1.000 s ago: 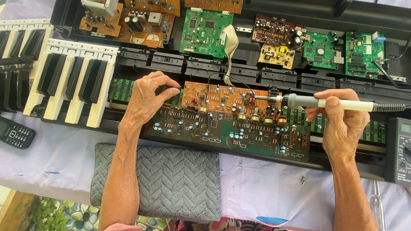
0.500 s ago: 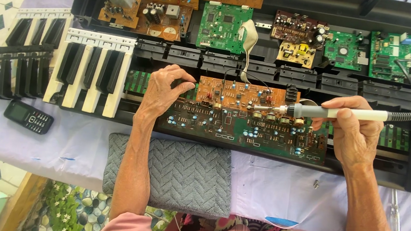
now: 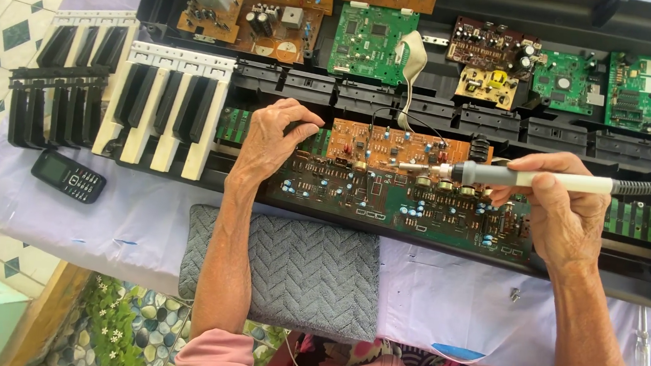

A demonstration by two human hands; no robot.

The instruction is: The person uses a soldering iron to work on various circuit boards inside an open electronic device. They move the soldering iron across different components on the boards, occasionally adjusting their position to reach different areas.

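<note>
My right hand point(image 3: 559, 213) grips a soldering iron point(image 3: 527, 178) with a white and grey handle. Its metal tip points left over a small orange circuit board point(image 3: 390, 145). That board lies on a long dark green circuit board point(image 3: 386, 199) inside an opened black keyboard case point(image 3: 500, 123). My left hand point(image 3: 275, 136) rests on the left end of the two boards, fingers curled and pressing down, with nothing seen in it.
Several green and brown circuit boards point(image 3: 372, 32) line the case's far side. Detached piano key blocks point(image 3: 165, 108) lie at left, a small black phone point(image 3: 68, 177) beside them. A grey knitted cloth point(image 3: 303, 270) is near me. A screwdriver point(image 3: 643, 355) lies at right.
The view has shifted, so the boards sit more to the right and lower. My hands stay on the boards; the iron's tip remains over the orange board.
</note>
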